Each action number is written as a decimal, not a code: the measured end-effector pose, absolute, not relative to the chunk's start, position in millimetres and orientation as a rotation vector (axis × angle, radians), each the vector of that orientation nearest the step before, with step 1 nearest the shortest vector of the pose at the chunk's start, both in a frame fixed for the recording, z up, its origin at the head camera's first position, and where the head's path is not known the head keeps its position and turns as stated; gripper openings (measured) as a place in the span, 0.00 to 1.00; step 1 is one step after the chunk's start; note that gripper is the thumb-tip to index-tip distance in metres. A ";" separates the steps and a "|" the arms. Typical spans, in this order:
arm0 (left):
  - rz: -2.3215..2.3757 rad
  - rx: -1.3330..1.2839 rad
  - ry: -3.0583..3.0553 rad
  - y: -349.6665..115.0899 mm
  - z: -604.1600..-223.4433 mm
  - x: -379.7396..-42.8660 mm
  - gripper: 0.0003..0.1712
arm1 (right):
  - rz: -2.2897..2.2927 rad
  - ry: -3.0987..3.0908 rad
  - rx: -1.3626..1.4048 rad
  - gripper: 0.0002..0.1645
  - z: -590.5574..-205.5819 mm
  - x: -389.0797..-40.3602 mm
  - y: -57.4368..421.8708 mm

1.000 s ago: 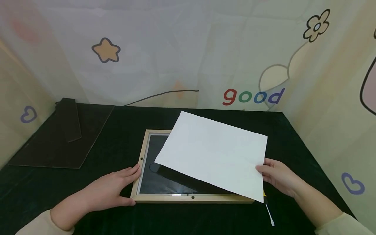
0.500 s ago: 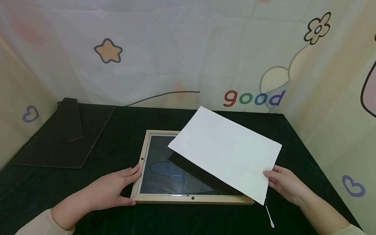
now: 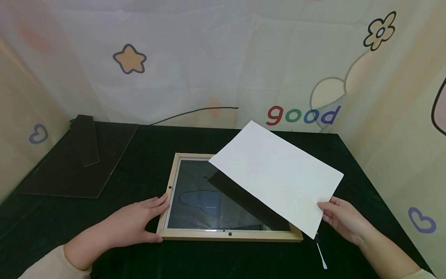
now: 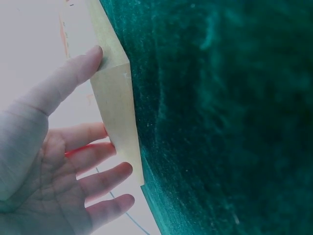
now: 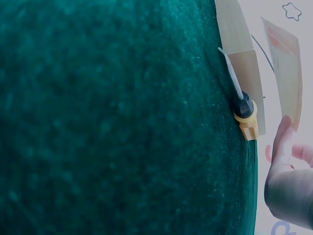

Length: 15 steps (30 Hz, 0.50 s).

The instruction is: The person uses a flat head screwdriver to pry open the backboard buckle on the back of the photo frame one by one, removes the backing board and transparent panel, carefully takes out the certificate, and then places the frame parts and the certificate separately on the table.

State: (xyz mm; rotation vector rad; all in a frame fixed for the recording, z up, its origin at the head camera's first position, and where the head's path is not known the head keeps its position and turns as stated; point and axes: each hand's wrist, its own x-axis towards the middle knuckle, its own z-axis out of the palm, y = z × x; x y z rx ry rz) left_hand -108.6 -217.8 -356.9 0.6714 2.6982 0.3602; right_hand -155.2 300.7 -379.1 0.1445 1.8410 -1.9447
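A light wooden picture frame (image 3: pixel 191 234) lies flat on the dark green cloth, a glossy clear pane (image 3: pixel 191 176) inside it. My left hand (image 3: pixel 137 223) steadies its near left corner, thumb at the front edge and extended fingers against the left side. Between thumb and fingers my right hand (image 3: pixel 345 221) pinches a white sheet of paper (image 3: pixel 278 174) by its near right edge. The sheet is tilted above the frame, hiding its far right part. In the right wrist view, the sheet's underside (image 5: pixel 286 68) bears a pale print with orange-red.
A screwdriver (image 5: pixel 246 110) with a yellow and black handle lies right of the frame, its shaft (image 3: pixel 321 255) pointing nearer. On the far left lies a dark backing board (image 3: pixel 52 174) with a stand leg (image 3: pixel 85 141). A patterned curtain (image 3: pixel 181 58) borders the table.
My right hand has drawn the sheet to the right and turned it clockwise, with its far end higher. More of the pane shows. My left hand has stayed at the frame's corner.
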 end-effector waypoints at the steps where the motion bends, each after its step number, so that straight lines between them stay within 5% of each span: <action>1: 0.361 0.665 2.697 -217.7 -356.6 -108.6 0.51 | -1.951 1.838 0.151 0.16 -379.1 -155.3 301.1; 15: 0.392 0.675 2.689 -218.5 -355.1 -107.3 0.51 | -2.127 1.982 0.216 0.11 -368.0 -156.9 326.4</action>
